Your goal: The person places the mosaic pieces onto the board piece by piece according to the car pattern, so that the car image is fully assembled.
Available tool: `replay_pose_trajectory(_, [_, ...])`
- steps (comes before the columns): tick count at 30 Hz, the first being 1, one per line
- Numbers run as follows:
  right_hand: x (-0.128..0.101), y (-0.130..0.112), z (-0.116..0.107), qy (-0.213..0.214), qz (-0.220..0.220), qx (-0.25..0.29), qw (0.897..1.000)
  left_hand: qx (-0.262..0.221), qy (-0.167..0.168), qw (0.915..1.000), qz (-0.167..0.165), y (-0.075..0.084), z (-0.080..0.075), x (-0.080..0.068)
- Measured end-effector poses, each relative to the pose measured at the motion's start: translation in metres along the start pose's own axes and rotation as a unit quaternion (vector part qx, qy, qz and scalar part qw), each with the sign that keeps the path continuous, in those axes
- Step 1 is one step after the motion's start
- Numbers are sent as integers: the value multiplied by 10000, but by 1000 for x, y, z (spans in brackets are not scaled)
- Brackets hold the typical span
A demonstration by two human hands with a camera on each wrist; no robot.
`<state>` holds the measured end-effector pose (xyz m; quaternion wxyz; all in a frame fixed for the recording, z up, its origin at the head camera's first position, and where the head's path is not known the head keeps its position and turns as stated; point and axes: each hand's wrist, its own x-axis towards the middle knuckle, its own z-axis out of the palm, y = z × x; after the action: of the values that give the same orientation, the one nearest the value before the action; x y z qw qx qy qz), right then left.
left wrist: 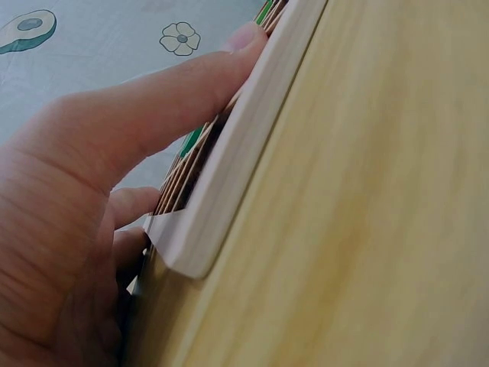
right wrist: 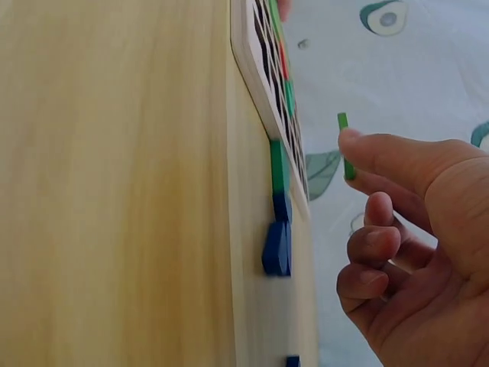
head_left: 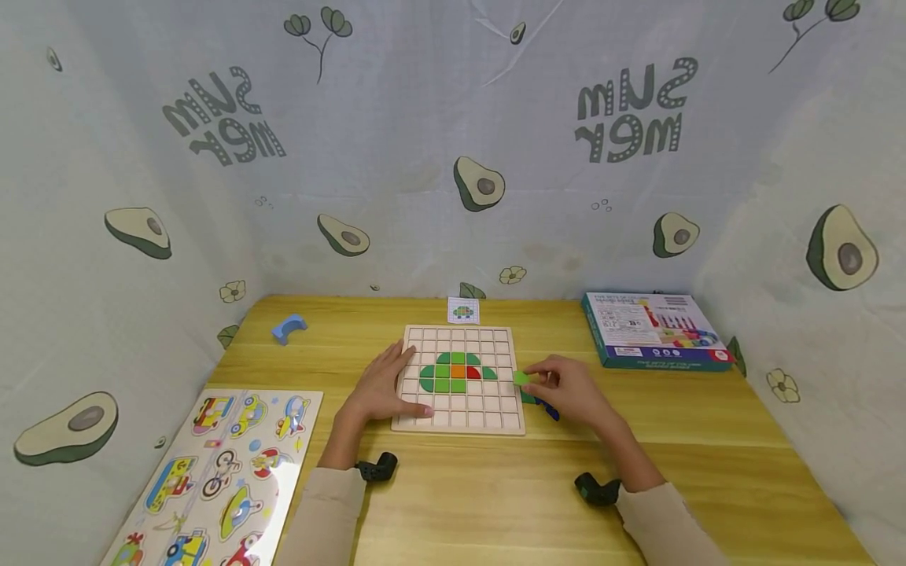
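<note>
Fingers of our right hand pinch a thin light-green tile, thumb against forefinger, with the other fingers loosely curled. We hold the tile just off the right edge of the wooden grid board, above the table and not yet over any cell. In the right wrist view the tile is seen edge-on and clear of the board. The board's open cells lie to the left of these fingers. Our left hand lies flat with straight fingers on the board's left edge, steadying it. More loose tiles, green and blue, lie on the table under the right hand. Printed on the curtain behind, mirrored, we read "SUM MER". The lettering on the toy box is too small to read.
</note>
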<state>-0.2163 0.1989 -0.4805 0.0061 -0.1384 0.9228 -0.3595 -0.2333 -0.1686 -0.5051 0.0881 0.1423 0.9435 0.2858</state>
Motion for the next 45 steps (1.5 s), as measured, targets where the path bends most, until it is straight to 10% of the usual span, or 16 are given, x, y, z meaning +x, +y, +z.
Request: replay_pose_trajectory(45, [27,-44,57,-459,-17,404,9981,18,38,10000,4,0,0,0])
